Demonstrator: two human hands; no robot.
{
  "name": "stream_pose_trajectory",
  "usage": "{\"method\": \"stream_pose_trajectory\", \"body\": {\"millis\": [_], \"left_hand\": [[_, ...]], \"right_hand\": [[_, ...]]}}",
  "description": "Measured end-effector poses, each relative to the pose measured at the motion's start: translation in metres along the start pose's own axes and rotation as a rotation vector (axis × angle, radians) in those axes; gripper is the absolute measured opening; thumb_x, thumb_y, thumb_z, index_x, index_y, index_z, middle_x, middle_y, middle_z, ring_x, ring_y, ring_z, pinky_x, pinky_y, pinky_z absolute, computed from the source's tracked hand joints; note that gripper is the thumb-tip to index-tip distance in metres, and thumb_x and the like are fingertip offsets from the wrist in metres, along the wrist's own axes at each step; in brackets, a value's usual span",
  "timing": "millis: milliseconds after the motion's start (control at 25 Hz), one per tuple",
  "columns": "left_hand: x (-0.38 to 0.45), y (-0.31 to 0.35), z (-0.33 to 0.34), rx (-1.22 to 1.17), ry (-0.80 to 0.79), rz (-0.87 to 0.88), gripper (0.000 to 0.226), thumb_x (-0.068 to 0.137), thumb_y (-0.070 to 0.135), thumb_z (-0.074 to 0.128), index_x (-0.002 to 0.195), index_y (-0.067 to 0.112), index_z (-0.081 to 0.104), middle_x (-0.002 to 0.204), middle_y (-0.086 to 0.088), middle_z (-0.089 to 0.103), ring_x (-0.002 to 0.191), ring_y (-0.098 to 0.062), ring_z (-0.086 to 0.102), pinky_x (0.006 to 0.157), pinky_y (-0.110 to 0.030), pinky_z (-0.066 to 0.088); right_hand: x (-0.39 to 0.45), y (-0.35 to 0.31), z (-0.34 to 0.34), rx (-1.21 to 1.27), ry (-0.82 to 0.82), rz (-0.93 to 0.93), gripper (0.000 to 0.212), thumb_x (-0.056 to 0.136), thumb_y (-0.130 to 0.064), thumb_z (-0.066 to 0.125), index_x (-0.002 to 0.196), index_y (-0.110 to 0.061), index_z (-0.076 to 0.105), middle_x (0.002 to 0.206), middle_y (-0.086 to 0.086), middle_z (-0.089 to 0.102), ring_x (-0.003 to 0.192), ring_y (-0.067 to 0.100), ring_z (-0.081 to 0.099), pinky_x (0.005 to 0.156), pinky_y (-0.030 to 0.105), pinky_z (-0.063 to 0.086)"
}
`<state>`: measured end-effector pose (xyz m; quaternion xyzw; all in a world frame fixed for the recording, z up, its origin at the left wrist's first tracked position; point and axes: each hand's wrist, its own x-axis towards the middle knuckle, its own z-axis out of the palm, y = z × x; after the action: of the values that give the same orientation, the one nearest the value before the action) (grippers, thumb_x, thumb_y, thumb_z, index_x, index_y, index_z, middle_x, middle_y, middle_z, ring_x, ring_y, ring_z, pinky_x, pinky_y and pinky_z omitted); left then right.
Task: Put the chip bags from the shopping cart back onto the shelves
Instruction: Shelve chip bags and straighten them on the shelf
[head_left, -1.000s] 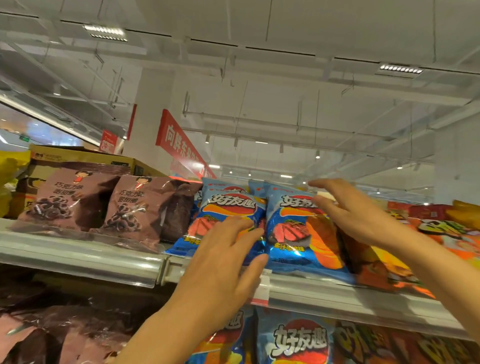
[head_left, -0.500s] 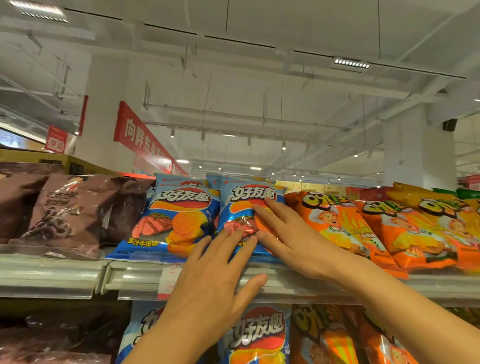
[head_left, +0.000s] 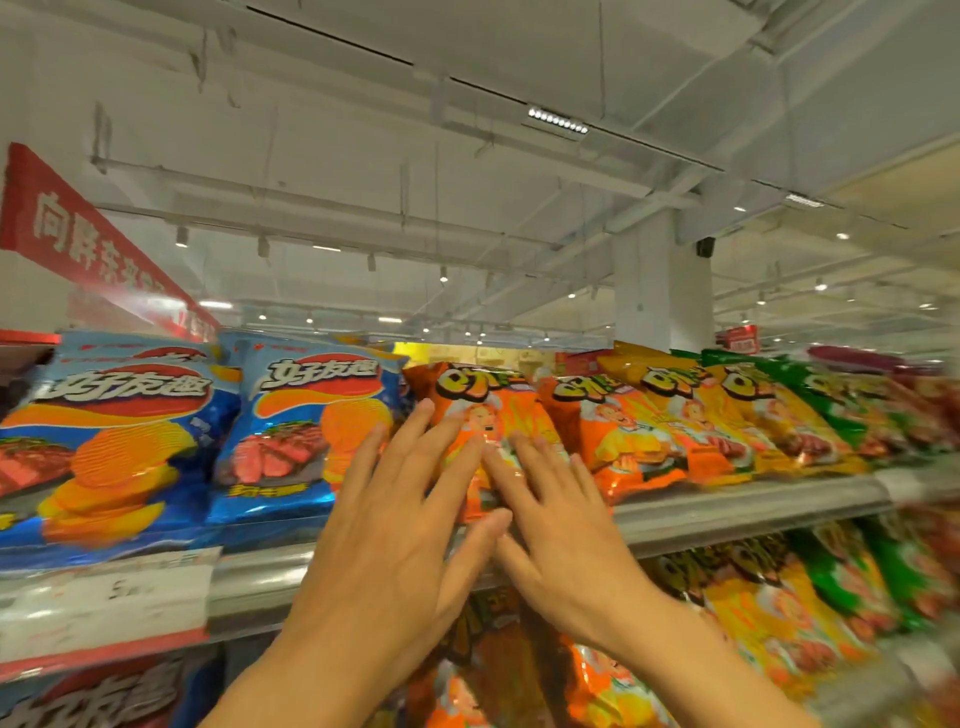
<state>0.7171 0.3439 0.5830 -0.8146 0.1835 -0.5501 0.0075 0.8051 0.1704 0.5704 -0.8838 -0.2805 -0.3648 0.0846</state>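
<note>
Orange chip bag (head_left: 488, 415) at frame centre, upright on the top shelf (head_left: 727, 512), right of blue bags (head_left: 306, 431); left hand (head_left: 395, 525) and right hand (head_left: 561, 530) spread flat, fingers straight against its front.

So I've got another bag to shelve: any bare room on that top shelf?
Hardly any. Blue bags sit edge to edge with the orange bags, then yellow and green, overlapping. Both hands lie flat on an orange bag. Only the shelf's front rail is bare.
</note>
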Motion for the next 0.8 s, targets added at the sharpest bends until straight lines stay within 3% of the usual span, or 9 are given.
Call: {"method": "stream_pose_trajectory", "body": {"millis": [120, 240, 280, 360, 440, 520, 640, 720, 800], "left_hand": [[0.028, 0.028, 0.019, -0.108, -0.072, -0.001, 0.066, 0.096, 0.054, 0.031, 0.144, 0.016, 0.055, 0.153, -0.003, 0.048, 0.148, -0.022, 0.035, 0.121, -0.041, 0.022], [0.043, 0.039, 0.036, -0.225, -0.179, -0.072, 0.076, 0.093, 0.067, 0.011, 0.157, 0.031, 0.030, 0.161, 0.011, 0.032, 0.150, -0.007, 0.022, 0.123, -0.028, 0.018], [0.043, 0.040, 0.042, -0.212, -0.208, -0.081, 0.076, 0.093, 0.069, 0.006, 0.159, 0.036, 0.020, 0.163, 0.016, 0.026, 0.150, -0.003, 0.018, 0.123, -0.025, 0.015], [0.040, 0.040, 0.051, -0.076, -0.277, -0.081, 0.075, 0.093, 0.071, 0.002, 0.159, 0.040, 0.016, 0.162, 0.019, 0.027, 0.151, -0.005, 0.018, 0.123, -0.026, 0.012], [0.037, 0.044, 0.053, 0.069, -0.313, -0.086, 0.069, 0.096, 0.066, 0.015, 0.150, 0.036, 0.044, 0.150, 0.014, 0.050, 0.144, -0.013, 0.041, 0.118, -0.030, 0.023], [0.039, 0.046, 0.058, 0.110, -0.230, -0.104, 0.055, 0.096, 0.058, 0.033, 0.127, 0.030, 0.070, 0.127, 0.010, 0.069, 0.124, -0.018, 0.062, 0.105, -0.034, 0.036], [0.054, 0.059, 0.069, 0.173, -0.125, -0.180, 0.044, 0.096, 0.057, 0.038, 0.094, 0.030, 0.072, 0.096, 0.012, 0.066, 0.096, -0.019, 0.065, 0.083, -0.037, 0.042], [0.072, 0.078, 0.079, 0.175, -0.047, -0.251, 0.044, 0.095, 0.057, 0.038, 0.094, 0.026, 0.071, 0.096, 0.006, 0.062, 0.094, -0.023, 0.060, 0.079, -0.040, 0.044], [0.092, 0.108, 0.097, 0.166, -0.003, -0.256, 0.049, 0.094, 0.053, 0.040, 0.111, 0.019, 0.071, 0.117, -0.003, 0.063, 0.111, -0.028, 0.057, 0.089, -0.047, 0.048]], "right_hand": [[0.000, 0.007, -0.004, 0.087, -0.016, -0.130, 0.076, 0.095, -0.046, 0.040, 0.162, -0.032, 0.007, 0.171, -0.006, -0.004, 0.157, 0.014, -0.010, 0.128, 0.044, -0.003], [-0.006, 0.033, -0.025, 0.366, 0.029, -0.228, 0.055, 0.093, -0.033, 0.057, 0.146, -0.022, 0.049, 0.156, -0.003, 0.040, 0.148, 0.012, 0.030, 0.123, 0.040, 0.026], [-0.009, 0.049, -0.031, 0.419, 0.119, -0.203, 0.042, 0.094, -0.034, 0.057, 0.134, -0.021, 0.062, 0.145, -0.003, 0.052, 0.140, 0.011, 0.041, 0.116, 0.041, 0.035], [-0.010, 0.087, -0.041, 0.317, 0.316, -0.080, 0.045, 0.096, -0.050, 0.047, 0.126, -0.026, 0.070, 0.141, -0.004, 0.058, 0.137, 0.014, 0.046, 0.111, 0.047, 0.038], [-0.010, 0.125, -0.046, 0.054, 0.277, 0.080, 0.061, 0.093, -0.070, 0.028, 0.144, -0.044, 0.051, 0.159, -0.008, 0.040, 0.152, 0.021, 0.027, 0.121, 0.056, 0.023], [-0.010, 0.150, -0.036, -0.050, 0.075, 0.165, 0.072, 0.084, -0.084, 0.003, 0.151, -0.062, 0.014, 0.169, -0.016, 0.007, 0.158, 0.018, -0.004, 0.127, 0.052, 0.003], [-0.012, 0.163, -0.014, 0.038, 0.006, 0.081, 0.077, 0.075, -0.091, -0.012, 0.147, -0.065, -0.019, 0.169, -0.016, -0.016, 0.156, 0.015, -0.017, 0.126, 0.048, -0.003], [-0.011, 0.168, -0.008, 0.122, -0.011, -0.001, 0.079, 0.076, -0.092, -0.004, 0.146, -0.062, -0.026, 0.168, -0.015, -0.021, 0.155, 0.017, -0.020, 0.124, 0.049, -0.001], [-0.011, 0.180, -0.009, 0.176, -0.025, -0.120, 0.080, 0.080, -0.087, 0.006, 0.152, -0.057, -0.015, 0.170, -0.013, -0.014, 0.156, 0.018, -0.015, 0.123, 0.050, 0.002]]}}
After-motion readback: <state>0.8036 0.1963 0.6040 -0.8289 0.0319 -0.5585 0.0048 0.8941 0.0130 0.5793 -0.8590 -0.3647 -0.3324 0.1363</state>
